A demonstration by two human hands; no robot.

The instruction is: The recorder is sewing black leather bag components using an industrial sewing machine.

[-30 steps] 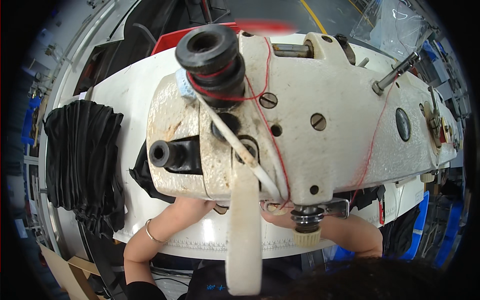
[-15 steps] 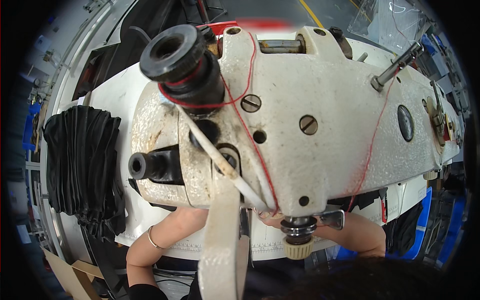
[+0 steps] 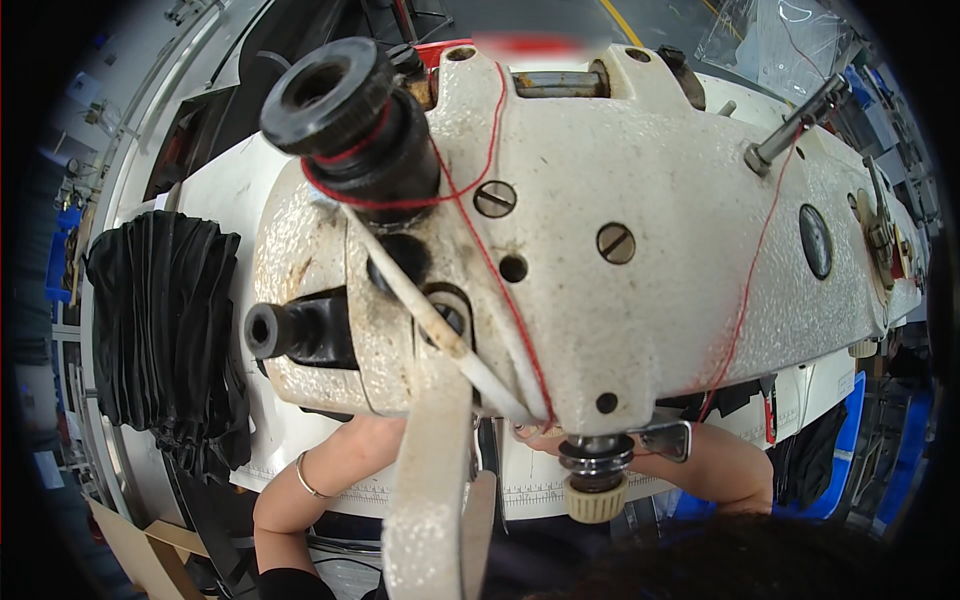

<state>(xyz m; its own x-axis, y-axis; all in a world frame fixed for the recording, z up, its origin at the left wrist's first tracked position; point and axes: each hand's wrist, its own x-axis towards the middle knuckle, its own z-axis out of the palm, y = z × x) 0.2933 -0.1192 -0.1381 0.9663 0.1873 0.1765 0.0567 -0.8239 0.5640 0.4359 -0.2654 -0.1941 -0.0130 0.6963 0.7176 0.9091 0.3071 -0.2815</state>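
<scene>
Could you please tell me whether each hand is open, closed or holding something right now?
Left hand: mostly hidden under the machine; cannot be told.
Right hand: only a sliver shows; cannot be told.

Machine head: a cream-white metal sewing-machine head [image 3: 570, 320], brown-stained at its left, standing over the fingers [image 3: 540, 440] and hiding most of them from me.
Red thread: thin, looped round the black post [image 3: 405, 160], running down towards the fingers.
Cloth: black fabric [image 3: 325, 413], a sliver, left of the fingers.
</scene>
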